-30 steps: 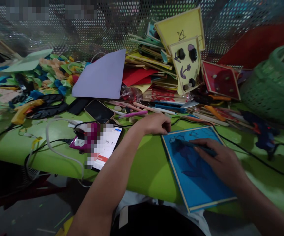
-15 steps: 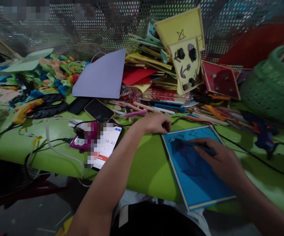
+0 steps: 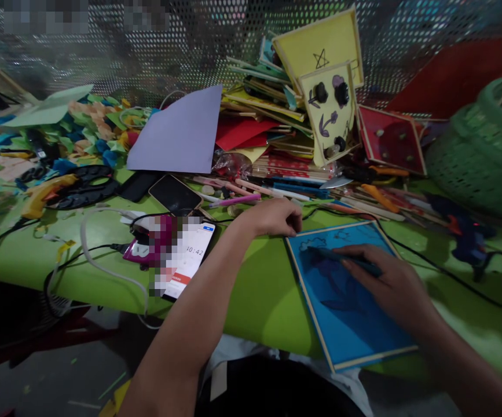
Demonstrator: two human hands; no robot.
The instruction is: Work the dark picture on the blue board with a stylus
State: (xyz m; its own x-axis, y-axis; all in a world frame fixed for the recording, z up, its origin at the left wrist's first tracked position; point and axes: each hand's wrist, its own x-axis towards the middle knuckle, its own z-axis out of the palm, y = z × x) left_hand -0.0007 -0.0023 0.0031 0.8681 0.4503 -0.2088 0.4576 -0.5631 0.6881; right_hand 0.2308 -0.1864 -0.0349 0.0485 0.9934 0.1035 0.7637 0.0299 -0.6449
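A blue board [image 3: 363,336] edged with thin wooden strips lies on the green table in front of me. Dark flower and leaf shapes and thin outlines are drawn on it. My right hand [image 3: 374,269] is closed round a dark blue pen [image 3: 333,253], its tip against the flower in the upper left of the board. The fingers of my left hand [image 3: 279,217] are curled, with the fingertips at the board's upper left corner; what lies under them is partly hidden.
A lit phone [image 3: 194,255] and a purple power strip [image 3: 144,246] lie left of my left arm, among cables. Behind are pens, sticks, stacked boards [image 3: 272,104] and a lilac sheet [image 3: 181,133]. A glue gun [image 3: 463,229] and green basket [image 3: 485,150] stand right.
The pen tip has shifted very slightly across the flower, along with small movement of my right hand. My left hand and the blue board stay put.
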